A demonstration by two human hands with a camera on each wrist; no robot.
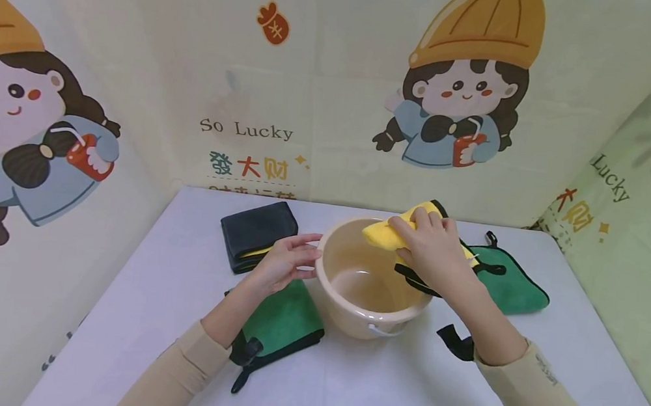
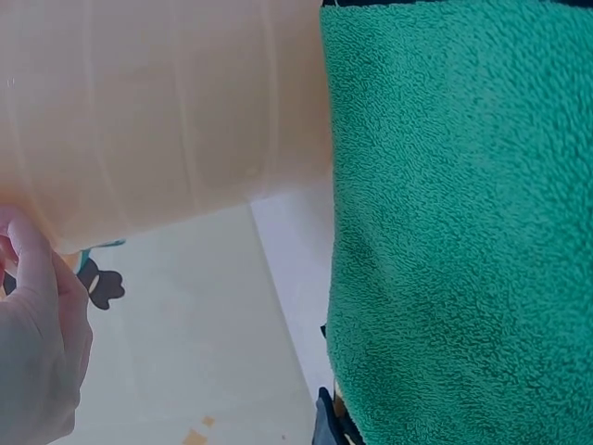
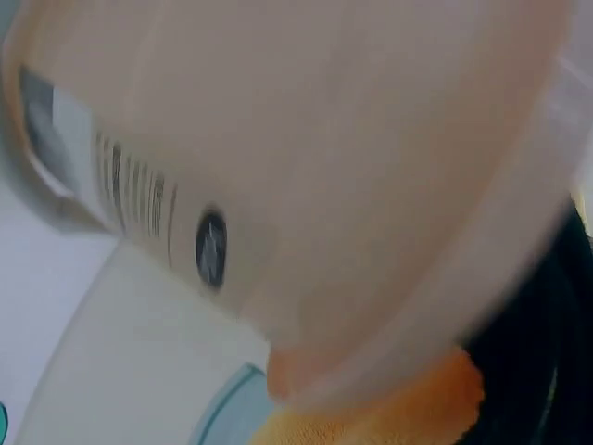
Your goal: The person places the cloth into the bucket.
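**Yellow cloth at the bucket rim, mid-tabletop**

Your right hand (image 1: 432, 243) has its fingers curled over a yellow cloth (image 1: 395, 231), holding it on the far right rim of the beige bucket (image 1: 364, 301). The cloth's black-edged tail trails off behind your wrist. The bucket stands upright around the middle of the tabletop (image 1: 378, 391), a little toward the far edge, with its white handle down against the near wall. In the right wrist view, a barcode label (image 3: 130, 199) shows on the bucket's outer wall, blurred.

Your left hand (image 1: 287, 261) rests with relaxed, nearly straight fingers, fingertips touching the bucket's left rim and gripping nothing.

Just left of the bucket, under your left forearm, lies a folded green cloth (image 1: 280, 319) with black trim. A dark grey cloth (image 1: 256, 232), folded, lies toward the far left corner. Another green cloth (image 1: 509, 283) sits right of the bucket, toward the far right corner.

The tabletop is plain white. Printed fabric walls (image 1: 337, 86) close it in on the left, back and right, showing cartoon girls in orange hats and the words "So Lucky".
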